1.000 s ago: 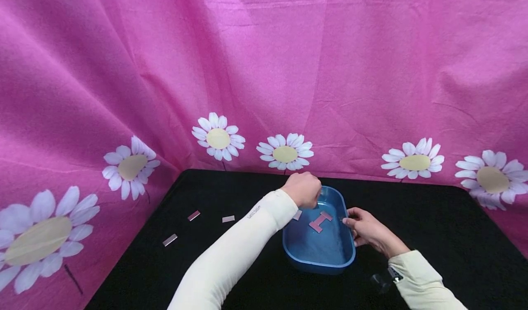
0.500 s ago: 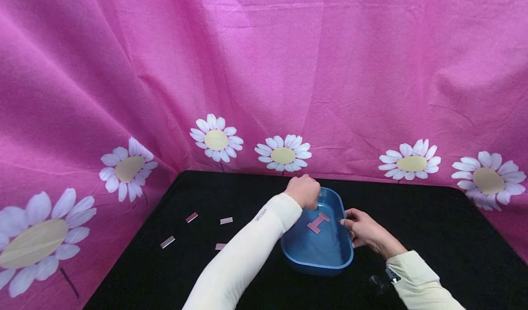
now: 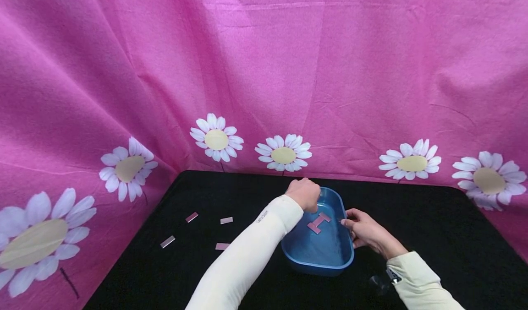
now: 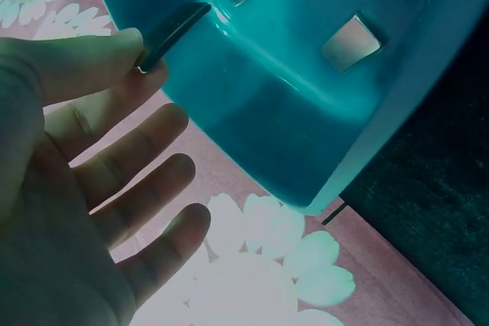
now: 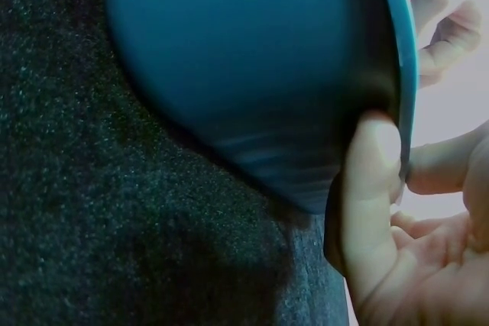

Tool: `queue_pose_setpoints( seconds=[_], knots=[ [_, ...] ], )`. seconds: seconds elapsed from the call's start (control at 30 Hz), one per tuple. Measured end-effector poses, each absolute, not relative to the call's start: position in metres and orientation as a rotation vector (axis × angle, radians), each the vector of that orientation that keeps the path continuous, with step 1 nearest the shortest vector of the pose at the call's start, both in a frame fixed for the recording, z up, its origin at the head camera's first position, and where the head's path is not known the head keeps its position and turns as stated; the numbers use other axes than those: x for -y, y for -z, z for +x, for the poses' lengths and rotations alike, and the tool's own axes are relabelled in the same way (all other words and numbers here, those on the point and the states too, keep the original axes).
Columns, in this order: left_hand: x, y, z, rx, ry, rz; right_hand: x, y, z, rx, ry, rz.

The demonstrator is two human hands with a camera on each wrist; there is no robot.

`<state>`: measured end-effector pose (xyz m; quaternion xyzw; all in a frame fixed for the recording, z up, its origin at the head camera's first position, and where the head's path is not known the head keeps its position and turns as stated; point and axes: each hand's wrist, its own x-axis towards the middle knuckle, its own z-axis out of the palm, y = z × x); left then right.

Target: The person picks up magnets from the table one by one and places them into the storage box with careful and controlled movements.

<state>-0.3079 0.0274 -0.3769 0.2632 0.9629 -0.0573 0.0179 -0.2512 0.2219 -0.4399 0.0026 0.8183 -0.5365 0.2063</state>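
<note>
A blue plastic tub [image 3: 319,250] stands on the black table with several flat pinkish rectangular pieces [image 3: 314,227] inside. Over its far left part is my left hand [image 3: 304,194]; the left wrist view shows thumb and index finger pinching a thin dark-looking flat piece [image 4: 174,36], the other fingers spread. One loose piece [image 4: 353,42] lies in the tub apart from the joined-looking group, hidden by the left arm in the head view. My right hand [image 3: 368,230] grips the tub's right rim, thumb on one side of the wall, fingers on the other.
Several similar flat pieces lie left of the tub: a darker one [image 3: 191,217], a pale one [image 3: 226,220], one near the left edge [image 3: 167,242] and one beside the left sleeve [image 3: 222,246]. A pink flowered cloth [image 3: 350,72] hangs behind the table.
My left forearm has shifted slightly right, uncovering one flat piece on the table and covering one in the tub. The right hand keeps its grip on the rim.
</note>
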Motion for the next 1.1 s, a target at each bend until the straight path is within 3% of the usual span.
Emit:
queue_pose_setpoints(
  seconds=[0.63,1.1],
  knots=[
    [-0.025,0.382,-0.311,-2.990,0.106,0.787,-0.223,0.440,-0.250,-2.284,1.509,-0.028],
    [0.009,0.373,-0.317,-3.015,-0.078,0.748,-0.222,0.440,-0.250,-2.264,1.508,0.004]
  ],
)
